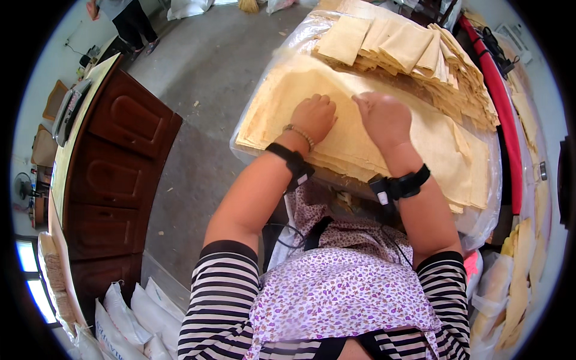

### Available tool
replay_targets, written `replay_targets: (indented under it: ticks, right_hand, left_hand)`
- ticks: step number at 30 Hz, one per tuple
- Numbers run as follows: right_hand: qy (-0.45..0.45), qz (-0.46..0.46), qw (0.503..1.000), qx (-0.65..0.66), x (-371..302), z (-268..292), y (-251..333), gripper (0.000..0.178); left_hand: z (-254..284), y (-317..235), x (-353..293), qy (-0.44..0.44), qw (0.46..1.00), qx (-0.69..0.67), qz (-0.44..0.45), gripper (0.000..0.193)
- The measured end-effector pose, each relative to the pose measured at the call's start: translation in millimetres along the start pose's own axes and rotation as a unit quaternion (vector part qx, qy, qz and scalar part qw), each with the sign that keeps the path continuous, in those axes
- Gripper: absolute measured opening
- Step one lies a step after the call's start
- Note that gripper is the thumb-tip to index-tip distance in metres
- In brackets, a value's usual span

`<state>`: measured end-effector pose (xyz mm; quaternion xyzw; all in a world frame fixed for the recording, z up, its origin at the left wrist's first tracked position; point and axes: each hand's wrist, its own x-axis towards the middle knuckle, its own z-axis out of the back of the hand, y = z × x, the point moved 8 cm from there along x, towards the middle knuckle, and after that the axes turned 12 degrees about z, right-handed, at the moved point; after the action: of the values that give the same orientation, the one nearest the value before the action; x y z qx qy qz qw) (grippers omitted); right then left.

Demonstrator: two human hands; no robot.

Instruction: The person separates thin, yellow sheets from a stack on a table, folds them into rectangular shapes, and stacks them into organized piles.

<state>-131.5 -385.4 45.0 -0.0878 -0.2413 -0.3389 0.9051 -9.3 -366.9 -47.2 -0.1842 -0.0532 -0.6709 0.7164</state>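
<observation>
Thin pale-yellow sheets, resembling tofu skin, lie in a wide stack [270, 114] on a plastic-covered table in front of me. My left hand [315, 120] rests on the stack with its fingers curled and their tips hidden; what they grip, if anything, does not show. To its right, my right hand [387, 120] is closed, slightly blurred, with thumb and fingertips pinching the edge of the top yellow sheet [318, 75]. That sheet looks partly lifted and smeared by motion along its far side. Both wrists wear black straps with small devices.
Folded yellow sheets [408, 48] are piled at the table's far side. Clear plastic [240, 135] hangs over the table edge. At left stands a dark brown wooden cabinet [123, 174], with white sacks [156, 312] near it. A person [129, 24] stands at the far left.
</observation>
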Motion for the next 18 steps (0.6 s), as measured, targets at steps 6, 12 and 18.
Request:
replay_targets:
  ticks: [6,12,18]
  right_hand:
    - [-0.057,-0.058,0.994,0.072,9.0,39.0,-58.0,0.041]
    - [-0.169,-0.22,0.884,0.377,-22.6,96.8,-131.9,0.035]
    - [-0.304,-0.294,0.823,0.379,-61.7,149.4,-193.4,0.044]
  left_hand:
    - [-22.4,-12.3,5.3,-0.033,0.996,0.074,-0.047,0.035]
    - [-18.1,-19.6,6.0,0.014,0.997,0.07,-0.03,0.043]
    - [-21.3,-97.4,46.6,0.1,0.994,0.018,-0.051,0.024]
